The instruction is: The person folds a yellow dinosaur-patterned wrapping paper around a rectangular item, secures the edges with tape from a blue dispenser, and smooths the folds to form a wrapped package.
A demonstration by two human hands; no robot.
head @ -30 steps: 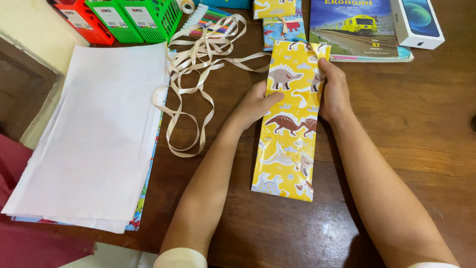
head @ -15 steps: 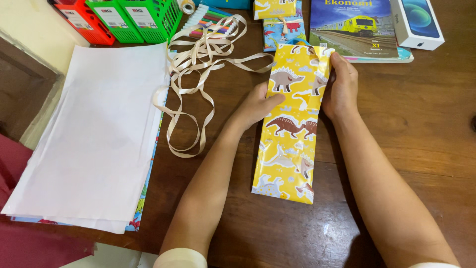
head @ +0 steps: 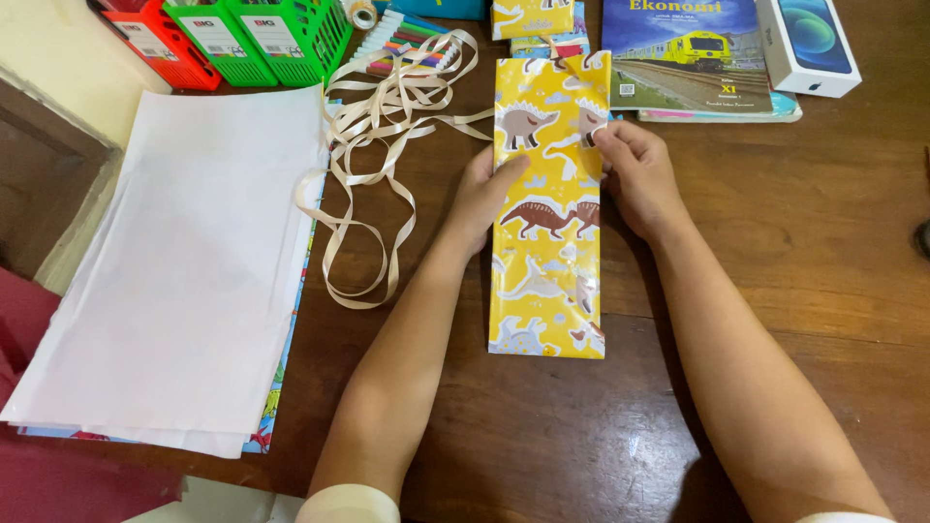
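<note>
A long packet wrapped in yellow dinosaur-print paper (head: pixel 545 261) lies flat on the brown wooden table (head: pixel 823 242), its far end reaching the books. My left hand (head: pixel 484 199) grips its left edge near the top, thumb on the paper. My right hand (head: pixel 635 174) holds the right edge opposite, fingers pinching the paper's upper part, where a flap is loosely folded.
A stack of white sheets (head: pixel 194 261) over printed paper lies at the left. Cream ribbon (head: pixel 378 126) curls beside it. At the back stand green (head: pixel 276 34) and red baskets (head: pixel 155 39), markers, small wrapped packets (head: pixel 528 17), a blue book (head: pixel 688 48) and a white phone box (head: pixel 809 44).
Both hands have shifted the yellow packet left and away, turning it straight. My right hand moved from its top corner inward onto the paper.
</note>
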